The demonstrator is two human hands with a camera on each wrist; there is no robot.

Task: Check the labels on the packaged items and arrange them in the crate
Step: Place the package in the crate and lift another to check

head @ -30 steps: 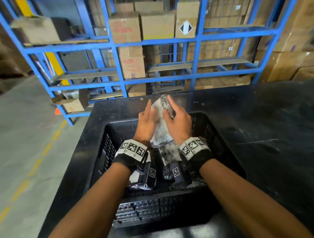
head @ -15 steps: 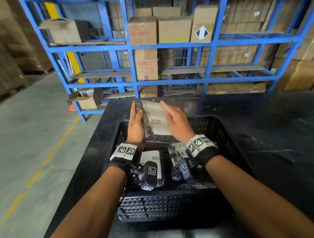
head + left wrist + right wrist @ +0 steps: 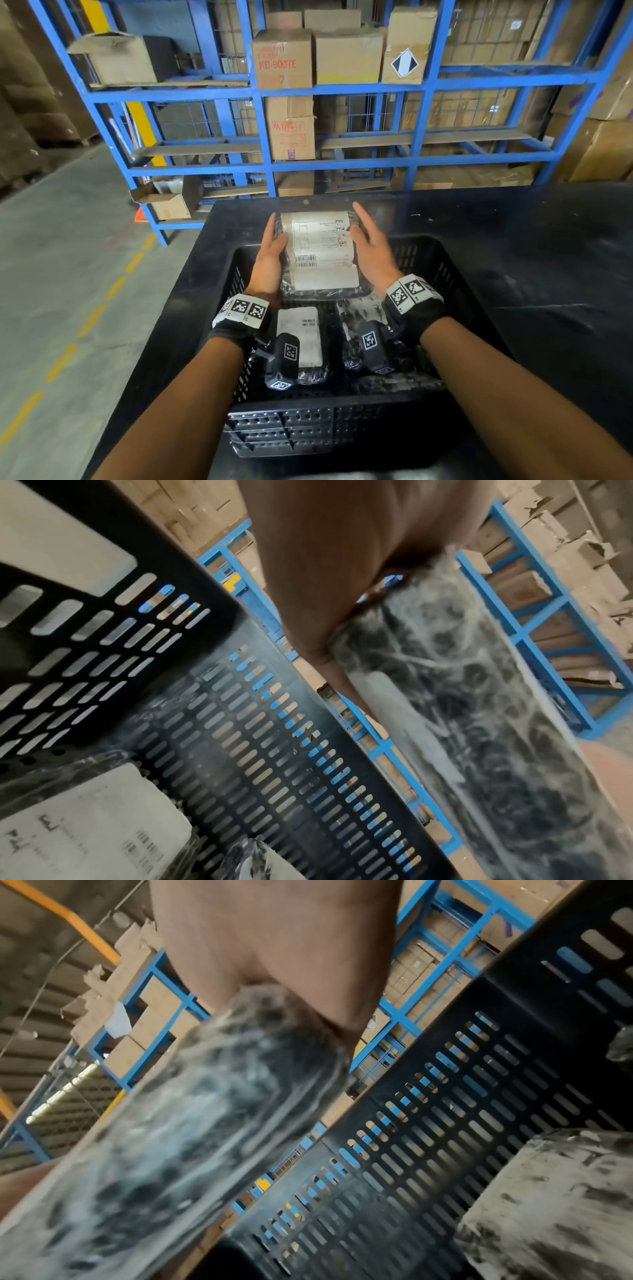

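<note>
A black plastic-wrapped package (image 3: 322, 253) with a white shipping label and barcode faces up above the far end of the black slotted crate (image 3: 428, 246). My left hand (image 3: 270, 253) lies flat along its left edge, thumb on the top face. My right hand (image 3: 371, 246) presses the right edge with straight fingers. The wrist views show the package's wrinkled wrap (image 3: 462, 723) (image 3: 171, 1137) against each palm, left hand (image 3: 325, 561) and right hand (image 3: 274, 947). Inside the crate lie a labelled package (image 3: 301, 339) and another wrapped package (image 3: 359, 308).
The crate sits on a black table (image 3: 513, 274) that stretches to the right. Blue metal racking (image 3: 267, 164) with cardboard boxes stands behind the table. Grey floor with a yellow dashed line (image 3: 102, 301) runs on the left.
The package, held upright and edge-on a second ago, has been turned flat with its label facing up. Both hands now lie along its sides.
</note>
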